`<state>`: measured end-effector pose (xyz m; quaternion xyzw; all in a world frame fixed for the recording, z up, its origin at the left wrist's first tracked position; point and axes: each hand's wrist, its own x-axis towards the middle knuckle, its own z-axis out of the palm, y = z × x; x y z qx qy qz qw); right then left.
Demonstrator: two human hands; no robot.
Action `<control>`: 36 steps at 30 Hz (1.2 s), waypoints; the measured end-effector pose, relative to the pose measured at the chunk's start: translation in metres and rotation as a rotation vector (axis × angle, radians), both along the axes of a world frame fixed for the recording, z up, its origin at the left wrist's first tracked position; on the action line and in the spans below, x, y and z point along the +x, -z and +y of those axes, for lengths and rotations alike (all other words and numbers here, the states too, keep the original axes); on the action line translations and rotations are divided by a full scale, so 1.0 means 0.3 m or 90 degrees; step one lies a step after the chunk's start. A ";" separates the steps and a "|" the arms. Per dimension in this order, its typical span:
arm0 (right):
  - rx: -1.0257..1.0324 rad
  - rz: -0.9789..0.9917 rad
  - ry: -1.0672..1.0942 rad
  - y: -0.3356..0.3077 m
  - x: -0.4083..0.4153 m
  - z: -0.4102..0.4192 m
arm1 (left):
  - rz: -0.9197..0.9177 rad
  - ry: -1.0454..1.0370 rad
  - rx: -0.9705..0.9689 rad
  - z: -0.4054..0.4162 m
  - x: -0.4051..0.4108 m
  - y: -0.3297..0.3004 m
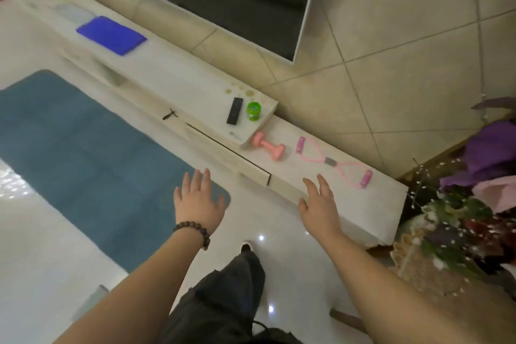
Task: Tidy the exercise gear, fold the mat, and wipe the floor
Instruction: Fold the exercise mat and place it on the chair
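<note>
A pink dumbbell (268,147) and a pink figure-eight resistance band (333,161) lie on the low white ledge (385,195) by the wall. The blue-grey mat (92,165) lies flat and unfolded on the glossy white floor (282,220) at the left. My left hand (198,200), with a bead bracelet on the wrist, hovers with spread fingers over the mat's near corner and holds nothing. My right hand (319,204) is stretched out, fingers straight, over the ledge's front edge, just short of the band, and is empty too.
A black remote (234,110) and a green jar (253,110) sit on the upper shelf. A folded blue cloth (111,35) lies further along it. A flower arrangement with purple wrapping (460,220) crowds the right. My dark trouser leg (223,296) stands below.
</note>
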<state>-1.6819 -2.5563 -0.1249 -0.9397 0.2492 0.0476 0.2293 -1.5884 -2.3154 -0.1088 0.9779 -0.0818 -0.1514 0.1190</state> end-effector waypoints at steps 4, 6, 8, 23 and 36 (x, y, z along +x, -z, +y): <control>0.020 0.020 -0.071 0.027 -0.125 0.206 | -0.007 -0.095 0.009 0.243 -0.228 -0.014; 0.025 0.035 -0.113 0.033 -0.178 0.329 | 0.000 -0.151 0.025 0.374 -0.344 -0.019; 0.049 0.042 -0.152 0.030 -0.218 0.458 | 0.013 -0.200 0.053 0.504 -0.449 -0.023; 0.074 0.016 -0.424 -0.052 -0.174 1.326 | -0.007 -0.523 0.090 1.356 -0.873 -0.102; 0.078 0.049 -0.433 -0.001 -0.158 2.320 | 0.019 -0.551 0.082 2.290 -0.941 -0.015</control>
